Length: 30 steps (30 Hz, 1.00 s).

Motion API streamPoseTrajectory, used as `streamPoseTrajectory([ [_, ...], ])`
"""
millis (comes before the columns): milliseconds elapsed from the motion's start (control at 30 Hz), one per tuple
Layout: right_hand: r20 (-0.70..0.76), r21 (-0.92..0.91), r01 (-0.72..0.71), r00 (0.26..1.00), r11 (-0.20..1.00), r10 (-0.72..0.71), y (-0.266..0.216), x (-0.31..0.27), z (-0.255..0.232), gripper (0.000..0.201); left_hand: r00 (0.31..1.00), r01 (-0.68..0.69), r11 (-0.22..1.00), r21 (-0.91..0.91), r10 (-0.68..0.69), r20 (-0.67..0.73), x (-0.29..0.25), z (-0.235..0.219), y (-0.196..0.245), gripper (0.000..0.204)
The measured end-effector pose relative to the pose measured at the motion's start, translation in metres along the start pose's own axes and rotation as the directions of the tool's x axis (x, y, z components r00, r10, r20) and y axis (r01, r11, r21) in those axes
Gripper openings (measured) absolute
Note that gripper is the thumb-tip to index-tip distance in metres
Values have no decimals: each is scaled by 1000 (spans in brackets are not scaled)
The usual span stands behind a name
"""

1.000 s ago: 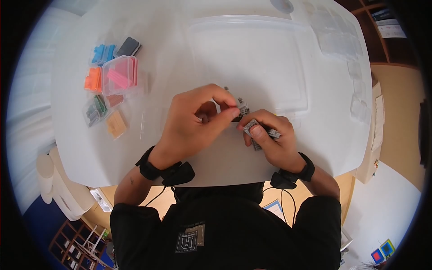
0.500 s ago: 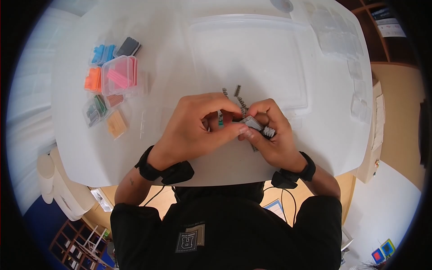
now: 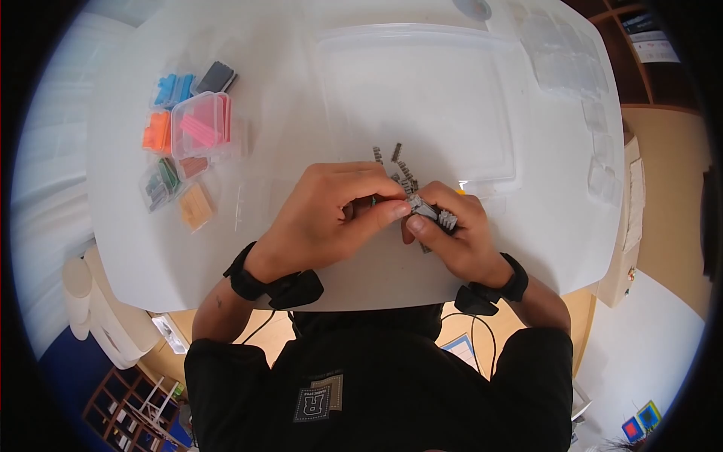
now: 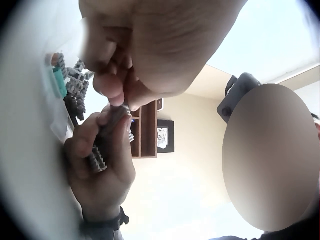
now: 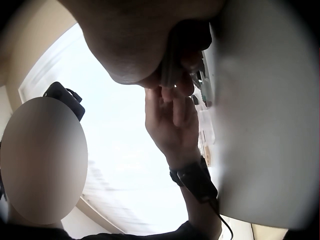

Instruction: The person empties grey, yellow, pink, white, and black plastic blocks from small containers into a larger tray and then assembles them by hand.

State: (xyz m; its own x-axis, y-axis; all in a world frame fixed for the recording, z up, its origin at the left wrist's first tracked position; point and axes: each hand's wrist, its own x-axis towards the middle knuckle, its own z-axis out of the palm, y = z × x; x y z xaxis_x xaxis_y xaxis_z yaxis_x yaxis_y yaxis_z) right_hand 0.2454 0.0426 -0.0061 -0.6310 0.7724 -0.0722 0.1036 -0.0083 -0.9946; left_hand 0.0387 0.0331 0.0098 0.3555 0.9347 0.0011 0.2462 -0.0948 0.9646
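My right hand (image 3: 468,239) grips a grey studded toy-brick assembly (image 3: 425,209), its thumb lying along the near side. At the assembly's left end, the thumb and index finger of my left hand (image 3: 316,215) pinch together, fingertips right against the grey end. Whether a separate small piece sits between them I cannot tell. Just beyond the hands on the table lie loose grey studded strips (image 3: 397,153). The left wrist view shows these as a pile of grey bricks (image 4: 77,87) beside a teal piece (image 4: 60,81). My right palm hides much of the assembly in the right wrist view.
Clear boxes of coloured bricks stand at the left, among them a pink-filled box (image 3: 202,126) and an orange-filled one (image 3: 156,132). A large transparent tray (image 3: 422,30) lies beyond the hands. Clear containers (image 3: 561,60) sit at the far right.
My left hand has come right and its fingertips now meet the assembly in my right hand, which has turned. Grey strips on the table have come into sight beyond my left hand.
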Motion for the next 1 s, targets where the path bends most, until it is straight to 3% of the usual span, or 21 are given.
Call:
streamPoseTrajectory([
  [133, -44, 50, -43, 998, 998, 46, 2, -1, 2, 10, 996, 88, 996, -9, -88, 16, 0, -2, 4, 7],
  [200, -46, 51, -37, 998, 998, 39, 3, -1, 2, 11, 943, 215, 970, -116, -236, -232, 1, 1, 6, 14],
  [300, -44, 58, -42, 998, 997, 45, 2, 0, 2, 11, 947, 170, 963, -208, -218, -237, 2, -3, 8, 20],
  [433, -26, 68, -101, 994, 993, 102, -5, 1, 0, 12, 954, 179, 965, -190, -217, -205, 1, -1, 6, 17],
  [467, -25, 68, -101, 994, 993, 102, -3, 1, 1, 12, 973, 159, 976, -147, -180, -144, 0, -1, 1, 14],
  [600, -59, -7, -43, 997, 999, 42, 3, 0, 4, 13, 993, 119, 993, -10, -119, -12, 1, -1, 7, 5],
  [700, -54, -66, -28, 998, 997, 25, 6, 0, 4, 13, 992, 123, 992, 10, -123, -22, 2, 1, 6, 5],
  [833, -50, -71, -11, 999, 997, 8, 5, 0, 4, 12, 977, 210, 969, -128, -213, -12, -1, 3, 3, 5],
  [933, -47, -74, 3, 999, 997, -7, 6, 0, 3, 13, 986, 166, 983, -75, -167, -6, -1, 6, 1, 7],
  [1000, -48, -76, 7, 999, 997, -11, 5, 1, 3, 13, 994, -98, 985, 142, 103, -24, 0, 9, -5, 10],
])
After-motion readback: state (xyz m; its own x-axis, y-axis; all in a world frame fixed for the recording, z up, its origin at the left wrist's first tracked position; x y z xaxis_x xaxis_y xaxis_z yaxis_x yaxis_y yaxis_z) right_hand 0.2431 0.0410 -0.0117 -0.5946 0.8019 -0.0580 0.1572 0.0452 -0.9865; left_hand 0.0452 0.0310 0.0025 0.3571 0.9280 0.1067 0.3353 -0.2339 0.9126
